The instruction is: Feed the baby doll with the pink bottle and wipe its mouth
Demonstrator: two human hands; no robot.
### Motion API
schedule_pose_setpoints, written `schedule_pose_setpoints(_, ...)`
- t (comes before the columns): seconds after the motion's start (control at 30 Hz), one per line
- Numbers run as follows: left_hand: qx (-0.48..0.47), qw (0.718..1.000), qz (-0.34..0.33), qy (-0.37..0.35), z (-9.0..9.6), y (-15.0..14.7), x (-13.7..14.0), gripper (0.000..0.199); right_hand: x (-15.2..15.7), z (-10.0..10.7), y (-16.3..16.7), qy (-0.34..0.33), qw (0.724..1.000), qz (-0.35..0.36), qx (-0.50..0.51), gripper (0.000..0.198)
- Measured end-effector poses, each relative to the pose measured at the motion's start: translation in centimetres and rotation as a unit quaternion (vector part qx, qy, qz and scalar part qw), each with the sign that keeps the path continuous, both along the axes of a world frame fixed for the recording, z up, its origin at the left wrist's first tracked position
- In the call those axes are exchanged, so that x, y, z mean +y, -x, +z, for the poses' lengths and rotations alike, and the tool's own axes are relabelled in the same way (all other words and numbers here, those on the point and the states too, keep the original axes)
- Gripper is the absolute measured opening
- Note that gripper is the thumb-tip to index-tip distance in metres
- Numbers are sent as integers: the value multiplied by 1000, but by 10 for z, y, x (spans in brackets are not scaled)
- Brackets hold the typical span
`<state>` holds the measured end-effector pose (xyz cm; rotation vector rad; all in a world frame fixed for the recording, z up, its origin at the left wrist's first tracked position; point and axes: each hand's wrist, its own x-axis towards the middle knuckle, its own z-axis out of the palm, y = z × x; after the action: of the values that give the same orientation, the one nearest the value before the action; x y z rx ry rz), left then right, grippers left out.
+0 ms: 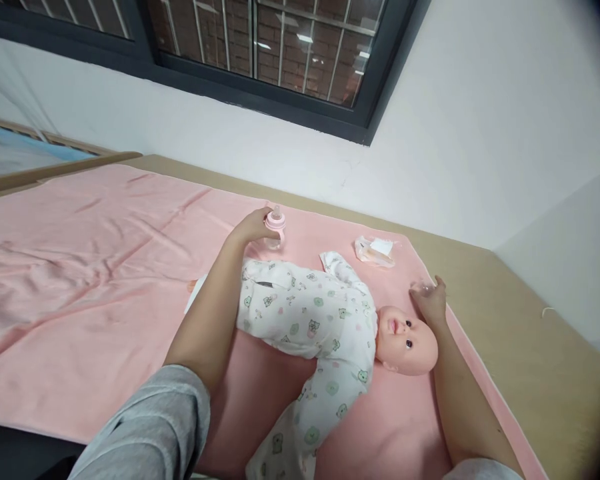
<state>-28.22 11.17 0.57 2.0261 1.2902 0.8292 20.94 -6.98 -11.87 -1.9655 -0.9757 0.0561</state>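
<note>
My left hand (253, 226) is clamped round the pink-handled baby bottle (275, 223), just beyond the baby doll (307, 310); I should keep the bottle upright. My right hand (433, 304) seems to pinch a clear cap (423, 287), best held lightly.

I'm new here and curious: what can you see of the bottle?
The bottle has a clear teat on top, a pink collar and handle, and a see-through body, seemingly plastic. It is roughly upright near the far edge of the pink cloth, held by the left hand; whether its base touches down is unclear.
</note>
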Motion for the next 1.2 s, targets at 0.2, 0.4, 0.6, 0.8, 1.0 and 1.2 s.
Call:
schedule_pose_setpoints(0.2, -84, 993, -78, -34, 28, -19, -31, 51, -7, 9, 7, 46, 996, -65, 29, 110)
schedule_pose_setpoints(0.4, -166, 972, -166, -23, 41, -46, -58, 57, -8, 20, -1, -68, 995, -69, 33, 93)
schedule_pose_setpoints(0.6, -178, 962, -201, -52, 47, -66, -79, 51, 0, 58, 18, -213, 974, 25, 66, 81)
schedule_pose_setpoints(0.8, -151, 961, -190, -134, 54, -74, -105, 44, -15, 118, 72, -303, 940, 148, 50, 76)
schedule_pose_setpoints(1.0, -78, 963, -203, -156, 62, -90, -145, 40, -58, 161, 155, -324, 904, 279, -13, 75)
schedule_pose_setpoints(1.2, -14, 952, -241, -189, 59, -101, -160, 44, -74, 164, 194, -350, 851, 371, -127, 83)
